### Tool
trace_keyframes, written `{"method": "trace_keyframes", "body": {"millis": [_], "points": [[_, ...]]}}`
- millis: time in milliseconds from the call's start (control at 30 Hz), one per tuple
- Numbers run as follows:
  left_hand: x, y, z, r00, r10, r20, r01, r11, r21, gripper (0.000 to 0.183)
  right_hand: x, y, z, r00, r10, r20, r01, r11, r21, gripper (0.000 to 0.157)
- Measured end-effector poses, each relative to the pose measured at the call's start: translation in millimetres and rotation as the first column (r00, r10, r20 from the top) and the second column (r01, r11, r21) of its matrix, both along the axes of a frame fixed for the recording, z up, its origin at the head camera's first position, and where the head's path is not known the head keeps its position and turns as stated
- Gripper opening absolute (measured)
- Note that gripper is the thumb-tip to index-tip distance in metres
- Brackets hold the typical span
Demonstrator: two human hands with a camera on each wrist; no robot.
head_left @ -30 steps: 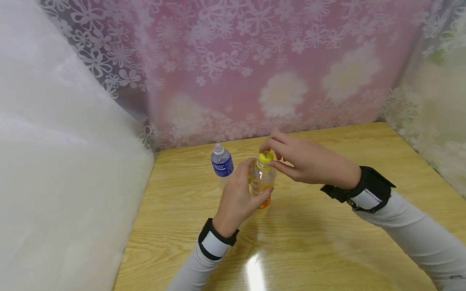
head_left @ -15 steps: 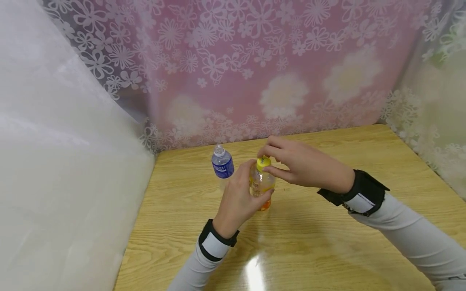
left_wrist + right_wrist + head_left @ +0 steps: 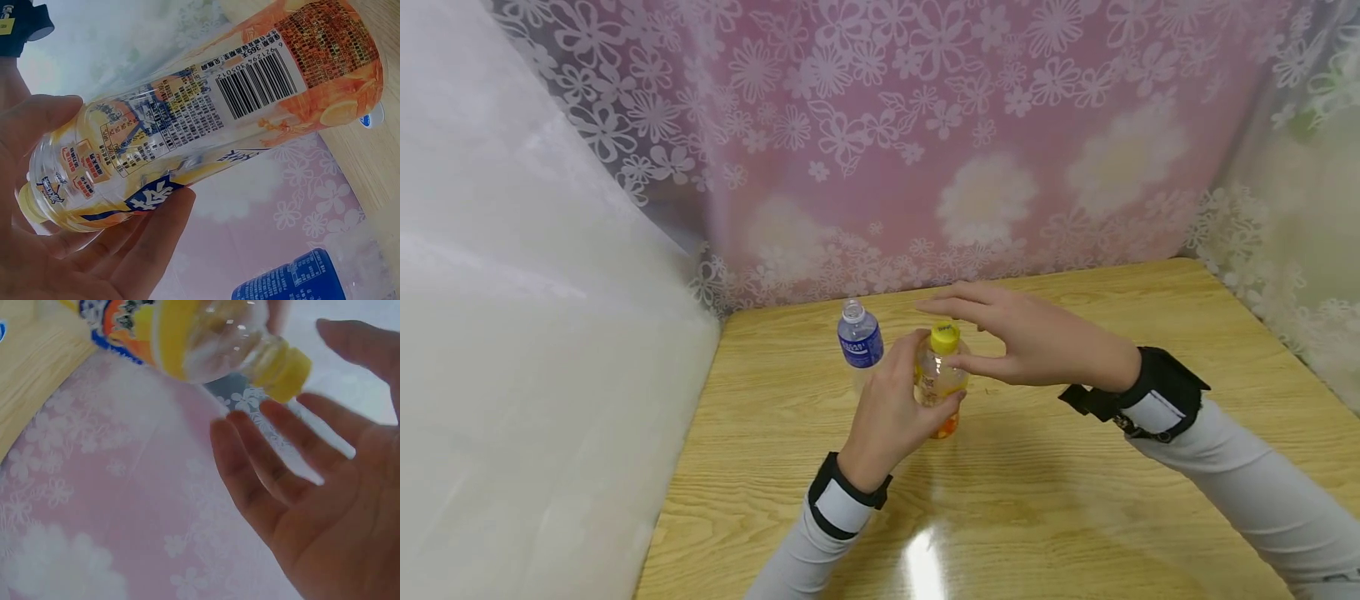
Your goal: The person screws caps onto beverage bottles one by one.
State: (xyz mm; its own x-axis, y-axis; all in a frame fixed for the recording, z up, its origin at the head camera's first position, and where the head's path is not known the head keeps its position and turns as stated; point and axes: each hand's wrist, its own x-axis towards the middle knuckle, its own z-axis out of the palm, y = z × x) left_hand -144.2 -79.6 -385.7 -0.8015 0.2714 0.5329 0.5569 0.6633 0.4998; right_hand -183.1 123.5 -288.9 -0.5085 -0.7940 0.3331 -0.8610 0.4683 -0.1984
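My left hand grips a clear plastic tea bottle with an orange-printed lower part. The bottle stands upright over the wooden table, its yellow cap seated on the neck. In the left wrist view, the thumb and fingers wrap the bottle's upper body near the shoulder. My right hand hovers around the cap with fingers spread and straight. In the right wrist view a gap shows between the thumb and the yellow cap. To the left stands a blue-labelled bottle with a bare, uncapped mouth.
The wooden table reaches back to a pink floral curtain. A pale sheet hangs along the left side, another floral one along the right. A small blue-and-white round piece lies on the table in the left wrist view.
My right fingers pinched the yellow cap and turned it on the bottle's neck; now they have spread and let it go. The left hand keeps its grip, nearly unmoved.
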Motion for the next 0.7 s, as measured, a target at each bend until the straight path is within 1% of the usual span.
{"method": "trace_keyframes", "body": {"millis": [67,133,200,267,300,367,433,500,567,633,700], "points": [[-0.1,0.1,0.1,1.0,0.001,0.003,-0.001,1.0,0.004,0.076,-1.4,2.8,2.3,0.997,0.072,0.014,-0.072,0.997,0.004,0.056],[-0.1,0.5,0.0,1.0,-0.002,0.003,0.002,1.0,0.009,0.076,-2.5,3.8,2.6,0.994,0.108,0.018,-0.108,0.994,0.001,0.052],[-0.1,1.2,-0.5,1.0,-0.003,0.005,0.003,1.0,0.007,0.076,-2.8,3.4,1.0,0.996,0.09,0.012,-0.09,0.996,-0.007,0.043],[-0.4,2.1,-0.2,1.0,-0.002,0.005,0.002,1.0,-0.003,0.075,-3.1,1.7,-1.5,0.999,0.038,-0.026,-0.038,0.999,-0.011,0.031],[-0.5,2.5,-0.1,1.0,-0.002,0.004,0.002,1.0,-0.005,0.075,-3.2,0.7,-2.7,0.999,0.004,-0.052,-0.004,1.0,-0.01,0.03],[-0.4,3.1,-0.1,1.0,0.0,0.005,0.0,1.0,-0.011,0.075,-2.7,-0.4,-4.6,0.993,-0.059,-0.103,0.059,0.998,-0.004,0.039],[-0.3,3.0,-0.3,1.0,-0.002,0.009,0.002,1.0,-0.012,0.075,-2.1,0.5,-5.3,0.989,-0.082,-0.12,0.082,0.997,-0.005,0.05],[-0.1,2.3,-0.7,1.0,-0.009,0.016,0.009,1.0,-0.008,0.075,-1.3,3.9,-4.4,0.994,-0.057,-0.088,0.057,0.998,-0.007,0.056],[-0.2,1.3,-1.5,1.0,-0.017,0.025,0.017,1.0,-0.005,0.076,-1.1,7.9,-3.1,1.0,-0.001,-0.03,0.0,1.0,-0.008,0.058],[-0.5,0.3,-2.0,0.999,-0.023,0.034,0.023,1.0,0.002,0.076,-2.4,10.1,-2.5,0.998,0.057,0.022,-0.057,0.998,-0.012,0.057],[-0.7,-0.1,-2.2,0.999,-0.024,0.032,0.024,1.0,0.005,0.076,-4.1,9.8,-3.0,0.995,0.092,0.038,-0.091,0.996,-0.019,0.052]]}}
